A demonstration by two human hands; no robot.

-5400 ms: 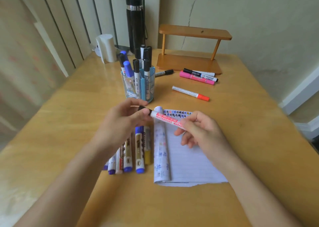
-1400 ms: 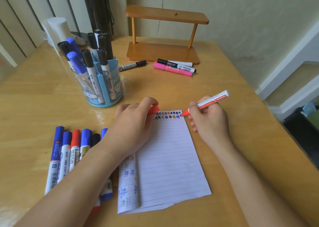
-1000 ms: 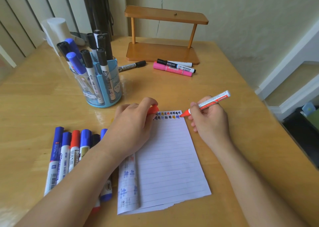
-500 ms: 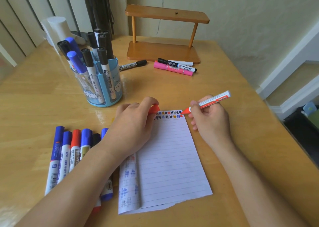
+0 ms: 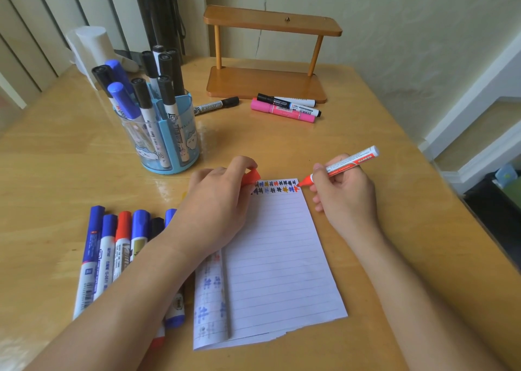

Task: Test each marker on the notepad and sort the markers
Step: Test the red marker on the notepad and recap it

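Your left forearm covers part of the marker row (image 5: 112, 246) at 8 o'clock on the desk (image 5: 70, 156); six caps show, and the full count cannot be confirmed. Your left hand (image 5: 217, 210) rests on the notepad's (image 5: 279, 258) upper left corner, fingers curled, pinching an orange-red cap (image 5: 251, 178). Your right hand (image 5: 342, 195) holds the uncapped orange-red marker (image 5: 341, 165), fingers pinched round the barrel, tip touching the notepad's top right corner at the end of two rows of test marks. The writing on the folded-back page is too small to read.

The notepad's near edge lies close to the desk's front edge. Open desk lies at 3 o'clock of your right hand.

The blue pen holder (image 5: 166, 142) at 11 o'clock holds eight or nine capped markers, some overlapping. At 12 o'clock, before the wooden shelf (image 5: 267, 83), lie three markers together: two white-barrelled ones with black caps (image 5: 290, 104) and one pink (image 5: 282, 111). One grey marker (image 5: 215, 106) lies apart from them.
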